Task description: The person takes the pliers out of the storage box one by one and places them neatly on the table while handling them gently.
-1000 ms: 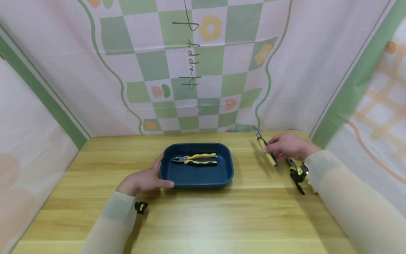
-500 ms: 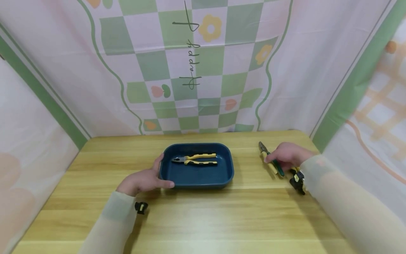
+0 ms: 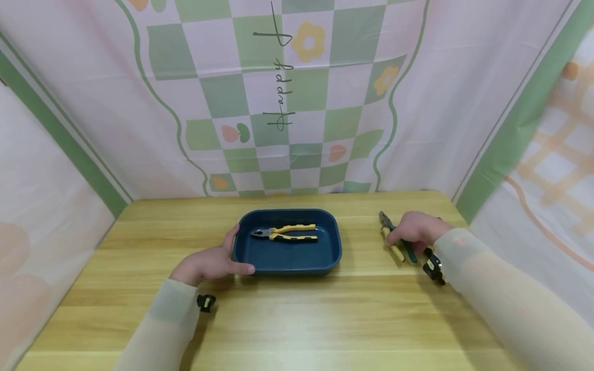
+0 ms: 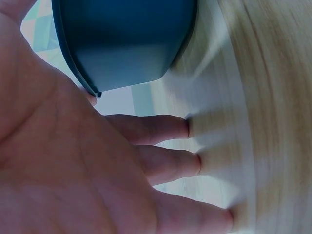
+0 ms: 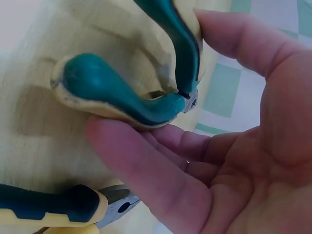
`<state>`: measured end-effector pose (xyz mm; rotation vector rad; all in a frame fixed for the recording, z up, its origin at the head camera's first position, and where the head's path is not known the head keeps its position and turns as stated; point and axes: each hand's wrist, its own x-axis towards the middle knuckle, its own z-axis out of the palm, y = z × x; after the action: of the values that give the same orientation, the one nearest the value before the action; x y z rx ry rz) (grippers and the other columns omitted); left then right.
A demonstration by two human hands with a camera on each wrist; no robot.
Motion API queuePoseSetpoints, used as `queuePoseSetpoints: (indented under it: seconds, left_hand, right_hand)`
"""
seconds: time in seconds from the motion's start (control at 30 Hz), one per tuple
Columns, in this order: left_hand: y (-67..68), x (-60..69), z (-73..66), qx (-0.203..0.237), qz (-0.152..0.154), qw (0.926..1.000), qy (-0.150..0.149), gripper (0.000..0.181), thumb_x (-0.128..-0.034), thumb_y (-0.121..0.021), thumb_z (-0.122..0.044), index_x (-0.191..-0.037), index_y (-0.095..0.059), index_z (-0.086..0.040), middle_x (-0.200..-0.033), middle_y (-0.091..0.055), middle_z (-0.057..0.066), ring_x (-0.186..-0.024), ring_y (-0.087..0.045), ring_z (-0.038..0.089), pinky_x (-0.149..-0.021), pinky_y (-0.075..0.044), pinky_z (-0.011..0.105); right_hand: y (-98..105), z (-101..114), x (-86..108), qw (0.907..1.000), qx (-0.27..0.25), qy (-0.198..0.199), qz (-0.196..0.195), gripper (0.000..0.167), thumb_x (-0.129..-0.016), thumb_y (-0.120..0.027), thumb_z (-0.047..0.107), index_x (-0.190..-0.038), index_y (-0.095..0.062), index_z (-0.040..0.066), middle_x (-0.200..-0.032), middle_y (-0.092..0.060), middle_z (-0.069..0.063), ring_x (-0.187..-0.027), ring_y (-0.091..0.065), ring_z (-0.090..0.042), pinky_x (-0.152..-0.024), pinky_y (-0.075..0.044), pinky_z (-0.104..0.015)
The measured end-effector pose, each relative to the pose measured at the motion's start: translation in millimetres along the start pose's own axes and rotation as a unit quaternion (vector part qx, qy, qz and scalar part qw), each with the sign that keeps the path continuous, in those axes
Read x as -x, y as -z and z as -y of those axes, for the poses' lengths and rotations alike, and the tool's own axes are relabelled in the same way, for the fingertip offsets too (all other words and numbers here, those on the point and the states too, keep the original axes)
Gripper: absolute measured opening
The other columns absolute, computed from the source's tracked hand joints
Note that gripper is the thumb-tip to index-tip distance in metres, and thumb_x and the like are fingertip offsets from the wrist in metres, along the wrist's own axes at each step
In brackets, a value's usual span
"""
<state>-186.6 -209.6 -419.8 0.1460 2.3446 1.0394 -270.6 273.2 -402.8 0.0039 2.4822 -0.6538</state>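
Observation:
A blue tray (image 3: 287,262) stands mid-table with yellow-and-black pliers (image 3: 292,237) inside. My left hand (image 3: 211,264) rests at its left end, thumb along the front side and index finger along the left side. In the left wrist view, the other fingers (image 4: 168,163) reach straight down to the table. To the right, my right hand (image 3: 419,226) pinches green-and-yellow pliers (image 3: 385,220) by their spread handles, thumb on one handle (image 5: 187,58) and fingers under the other. These pliers are low at the tabletop; whether they fully rest on it, I cannot tell.
Another pair of pliers, with dark-and-yellow handles (image 5: 63,204), lies beside the right hand, mostly hidden in the head view. Small black wrist cameras (image 3: 206,303) hang under both sleeves. A patterned curtain (image 3: 297,103) rises behind the wooden table (image 3: 297,319).
My right hand has brought the green-and-yellow pliers down and slightly nearer to me, to the tabletop, and their handles now stand wider apart. The left hand and tray have not moved.

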Motion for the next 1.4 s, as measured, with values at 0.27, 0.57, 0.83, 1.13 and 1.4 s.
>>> queuePoseSetpoints:
  seconds: [0.27,0.57,0.83,1.13,1.4]
  left_hand:
    - [-1.1,0.5,0.4,-0.003,-0.006,1.0000,0.007,0.126,-0.0828,-0.076,-0.055,-0.157,0.021,-0.023,-0.159,-0.017,0.028,-0.132,-0.044,0.039,-0.108,-0.031,0.056]
    - [-1.0,-0.9,1.8,-0.009,-0.012,0.9998,0.014,0.124,-0.0839,-0.077,-0.052,-0.158,0.019,-0.021,-0.159,-0.019,0.027,-0.130,-0.046,0.038,-0.108,-0.033,0.054]
    - [-2.9,-5.3,5.9,-0.003,-0.023,0.9995,0.022,0.127,-0.0808,-0.081,-0.049,-0.158,0.016,-0.024,-0.159,-0.023,0.023,-0.130,-0.047,0.034,-0.108,-0.032,0.052]
    - [-2.6,-5.3,6.2,0.006,-0.023,0.9995,0.018,0.127,-0.0806,-0.081,-0.048,-0.158,0.016,-0.025,-0.161,-0.020,0.022,-0.131,-0.045,0.034,-0.109,-0.031,0.052]
    - [-2.3,-4.0,2.5,-0.004,-0.018,0.9997,0.016,0.126,-0.0818,-0.078,-0.053,-0.158,0.018,-0.025,-0.162,-0.014,0.023,-0.136,-0.039,0.037,-0.110,-0.030,0.053]
  right_hand:
    - [-5.7,1.7,4.6,0.9991,0.043,0.004,-0.005,0.042,-0.081,-0.076,0.033,-0.088,-0.061,-0.006,-0.085,-0.062,-0.017,-0.067,-0.064,-0.029,-0.059,-0.057,-0.040]
    - [-13.4,4.4,11.0,0.9942,0.106,0.016,-0.016,0.036,-0.083,-0.078,0.033,-0.078,-0.063,0.001,-0.075,-0.061,-0.011,-0.059,-0.060,-0.023,-0.053,-0.054,-0.035]
    - [-9.0,7.7,14.2,0.9830,0.169,0.056,-0.045,0.043,-0.086,-0.075,0.043,-0.068,-0.053,0.011,-0.060,-0.044,0.001,-0.052,-0.045,-0.016,-0.053,-0.042,-0.034]
    - [-11.6,5.2,-1.8,0.9707,0.187,0.126,-0.084,0.052,-0.080,-0.083,0.034,-0.107,-0.059,-0.003,-0.091,-0.064,-0.008,-0.078,-0.057,-0.025,-0.076,-0.048,-0.048]
    - [-9.6,1.9,3.5,0.9683,0.197,0.131,-0.080,0.055,-0.080,-0.084,0.036,-0.107,-0.058,-0.004,-0.089,-0.064,-0.007,-0.080,-0.059,-0.026,-0.075,-0.049,-0.047]
